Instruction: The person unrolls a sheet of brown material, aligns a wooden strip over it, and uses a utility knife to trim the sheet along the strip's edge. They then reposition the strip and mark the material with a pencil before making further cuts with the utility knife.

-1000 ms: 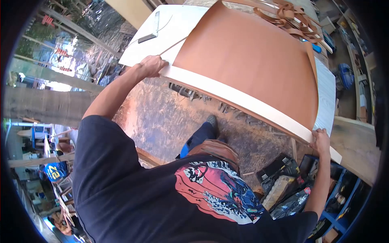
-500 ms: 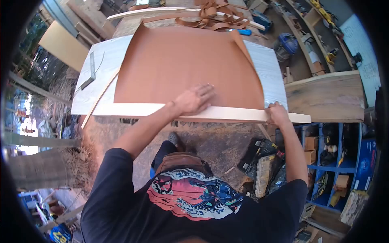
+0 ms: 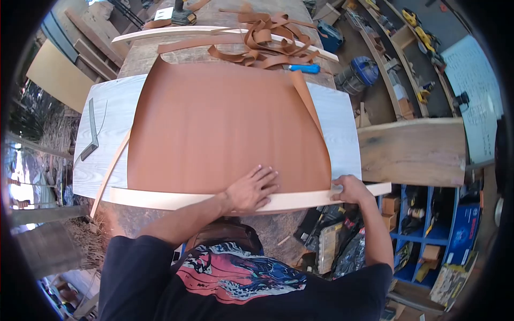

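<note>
Workshop, cluttered; brown sheet (image 3: 230, 123) lies on a pale wood-grain board (image 3: 344, 117), left and right edges curling up. Blue box (image 3: 467, 230) well right of sheet: sideways lettering, apparently BOSCH. Whiteboard (image 3: 476, 91) farther right of sheet, handwriting too small to read. Tangled brown ribbons (image 3: 262, 36) crowd beyond sheet's far edge, blue-handled tool (image 3: 305, 68) at their near side. Metal square (image 3: 92, 134) left of sheet; thin strip (image 3: 110, 174) slants just beside its left edge. Pale wooden bar (image 3: 155, 198) runs along sheet's near edge. Left hand (image 3: 249, 190) flat, fingers spread, across bar onto sheet. Right hand (image 3: 350, 190) grips bar by sheet's near right corner.
</note>
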Demonstrator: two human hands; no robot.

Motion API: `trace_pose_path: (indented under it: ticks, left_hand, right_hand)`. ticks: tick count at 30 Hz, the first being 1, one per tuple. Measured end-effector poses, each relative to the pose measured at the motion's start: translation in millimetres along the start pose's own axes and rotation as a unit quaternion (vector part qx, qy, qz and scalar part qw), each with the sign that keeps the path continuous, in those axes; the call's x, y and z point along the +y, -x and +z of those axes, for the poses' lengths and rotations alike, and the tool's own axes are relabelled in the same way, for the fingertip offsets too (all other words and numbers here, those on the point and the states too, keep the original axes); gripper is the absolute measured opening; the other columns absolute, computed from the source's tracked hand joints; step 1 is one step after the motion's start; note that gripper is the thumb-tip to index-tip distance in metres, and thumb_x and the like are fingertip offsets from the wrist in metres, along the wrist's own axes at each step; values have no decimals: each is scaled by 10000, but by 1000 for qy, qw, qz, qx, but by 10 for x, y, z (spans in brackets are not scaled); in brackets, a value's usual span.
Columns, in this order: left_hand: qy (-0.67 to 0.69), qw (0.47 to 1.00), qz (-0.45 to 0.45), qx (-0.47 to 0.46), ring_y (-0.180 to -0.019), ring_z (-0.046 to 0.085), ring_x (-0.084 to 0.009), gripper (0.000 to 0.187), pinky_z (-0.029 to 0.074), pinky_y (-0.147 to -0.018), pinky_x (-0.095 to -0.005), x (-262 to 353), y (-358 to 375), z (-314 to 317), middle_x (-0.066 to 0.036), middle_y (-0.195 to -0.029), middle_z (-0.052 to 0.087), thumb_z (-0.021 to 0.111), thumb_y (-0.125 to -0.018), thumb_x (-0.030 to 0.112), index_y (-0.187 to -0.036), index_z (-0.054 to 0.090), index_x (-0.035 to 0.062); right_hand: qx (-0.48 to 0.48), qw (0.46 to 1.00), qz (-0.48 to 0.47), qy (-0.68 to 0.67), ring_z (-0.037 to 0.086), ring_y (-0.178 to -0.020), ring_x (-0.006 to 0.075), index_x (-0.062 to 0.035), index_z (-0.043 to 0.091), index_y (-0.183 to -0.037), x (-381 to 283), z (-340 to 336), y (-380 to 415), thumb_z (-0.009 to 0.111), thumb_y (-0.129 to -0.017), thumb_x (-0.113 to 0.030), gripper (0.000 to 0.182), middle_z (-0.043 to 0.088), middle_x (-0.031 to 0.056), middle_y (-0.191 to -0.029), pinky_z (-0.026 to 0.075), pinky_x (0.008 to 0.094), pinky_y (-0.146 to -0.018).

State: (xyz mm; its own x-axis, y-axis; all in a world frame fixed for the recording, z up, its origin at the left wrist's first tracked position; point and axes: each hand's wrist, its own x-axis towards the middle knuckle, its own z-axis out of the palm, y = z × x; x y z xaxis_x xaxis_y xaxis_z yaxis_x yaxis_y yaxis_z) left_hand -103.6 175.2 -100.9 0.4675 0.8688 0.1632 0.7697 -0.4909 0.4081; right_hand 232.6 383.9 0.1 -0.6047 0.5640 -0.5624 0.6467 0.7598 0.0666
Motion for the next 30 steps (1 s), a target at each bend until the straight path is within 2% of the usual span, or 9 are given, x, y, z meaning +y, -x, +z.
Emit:
trace_pose_path:
  ticks: [2,5,9,12,13,14,17,22,30]
  left_hand:
    - [18,1000,-5,7,-1513,319,-404,512,207,-1270,-548,-6,-7,-31,-217,-1598,400,539,-1013,387,-1419,586,78]
    - [18,1000,-14,1,-1508,331,-394,536,222,-1265,-546,17,-28,-110,-226,-1588,407,570,-998,391,-1390,587,25]
    - [44,998,-35,18,-1503,327,-409,588,225,-1257,-567,2,-36,-93,-243,-1574,408,614,-966,411,-1380,574,-4]
    - [96,994,-55,24,-1511,311,-413,598,218,-1255,-578,31,-33,-220,-254,-1569,398,656,-937,383,-1369,555,-17]
    - [116,991,-57,39,-1512,302,-419,608,210,-1255,-588,34,-26,-246,-260,-1563,392,688,-908,357,-1361,541,-22]
    - [120,989,-61,54,-1510,304,-423,638,210,-1254,-589,70,-17,-175,-268,-1562,390,703,-889,372,-1360,541,-27]
    - [96,988,-87,81,-1504,312,-434,713,210,-1253,-591,-4,163,-58,-286,-1557,389,740,-839,407,-1360,540,-37]
    - [66,989,-65,114,-1491,335,-449,817,215,-1252,-593,-79,290,107,-309,-1547,398,790,-760,447,-1359,540,-50]
    - [22,992,-67,102,-1475,353,-453,808,238,-1241,-594,-214,448,126,-308,-1542,404,772,-763,449,-1368,542,-35]
  right_hand:
    - [131,966,26,-220,703,-959,337,-25,753,-1164,163,-255,-326,852,-754,-265,485,744,172,-1044,571,433,-897]
    - [372,909,-36,-187,694,-871,352,-12,751,-1058,246,-790,-1099,741,-856,-136,237,733,183,-992,559,448,-821]
    - [490,865,-64,-90,650,-1024,375,-46,707,-1162,449,-1201,-2571,675,-871,-64,293,704,189,-1100,510,476,-907]
    - [452,888,-74,-46,616,-1150,433,-44,671,-1273,658,-1327,-3684,593,-841,-9,441,681,232,-1221,478,515,-989]
    - [466,869,-149,-78,652,-993,458,-23,680,-1175,443,-1567,-3703,585,-868,-87,327,694,261,-1066,510,547,-856]
    - [424,892,-124,-97,671,-1002,464,-22,663,-1259,346,-1647,-3782,598,-851,-77,416,706,260,-1062,518,547,-874]
    - [384,913,-130,43,491,-1365,374,-95,627,-1404,520,-1530,-4394,610,-862,-57,544,548,189,-1452,389,473,-1167]
    - [261,962,-63,59,472,-1335,430,-99,611,-1388,117,-1707,-4016,651,-918,-177,478,511,156,-1483,424,522,-1109]
    - [326,935,-126,69,513,-1254,468,-72,567,-1406,263,-1606,-4076,592,-983,-193,441,569,230,-1374,425,546,-1045]
